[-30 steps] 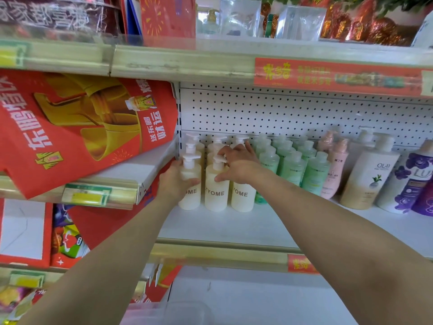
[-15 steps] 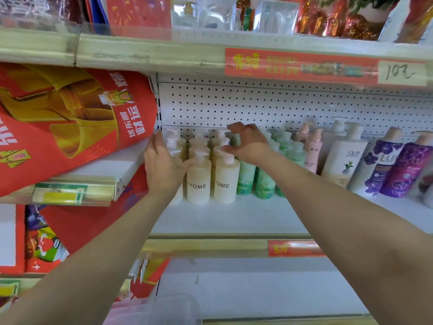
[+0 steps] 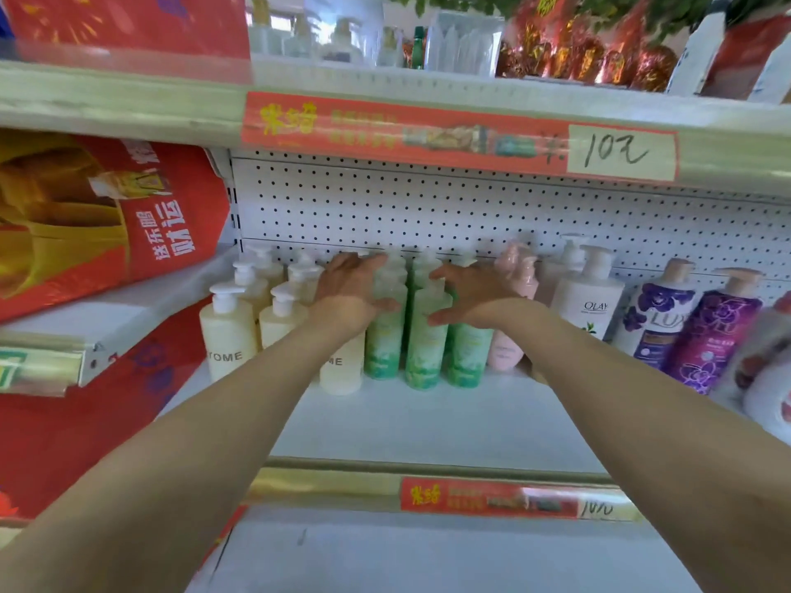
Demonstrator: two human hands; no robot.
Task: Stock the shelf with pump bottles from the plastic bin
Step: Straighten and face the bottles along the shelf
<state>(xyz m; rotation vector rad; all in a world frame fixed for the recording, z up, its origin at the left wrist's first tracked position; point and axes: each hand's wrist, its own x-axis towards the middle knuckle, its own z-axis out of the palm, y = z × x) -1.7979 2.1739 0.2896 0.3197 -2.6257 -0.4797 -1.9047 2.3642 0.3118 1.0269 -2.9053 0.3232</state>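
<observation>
On the white shelf (image 3: pixel 428 425) stand rows of pump bottles against the pegboard back. Cream bottles (image 3: pixel 227 331) marked "…OME" fill the left end, and green bottles (image 3: pixel 423 340) stand beside them in the middle. My left hand (image 3: pixel 349 288) lies flat against the left side of the green group, in front of a cream bottle. On the group's right side rests my right hand (image 3: pixel 475 293). Both hands have their fingers spread and wrap around no single bottle. The plastic bin is out of view.
Right of the green bottles stand pink bottles (image 3: pixel 505 348), a white Olay bottle (image 3: pixel 590 301) and purple Lux bottles (image 3: pixel 655 327). A red gift bag (image 3: pixel 141 211) leans on the neighbouring shelf at left. The upper shelf's edge (image 3: pixel 458 134) overhangs the bottles.
Both hands have moved right, from the cream bottles to the two sides of the green group. The view has swung right and closer to the shelf.
</observation>
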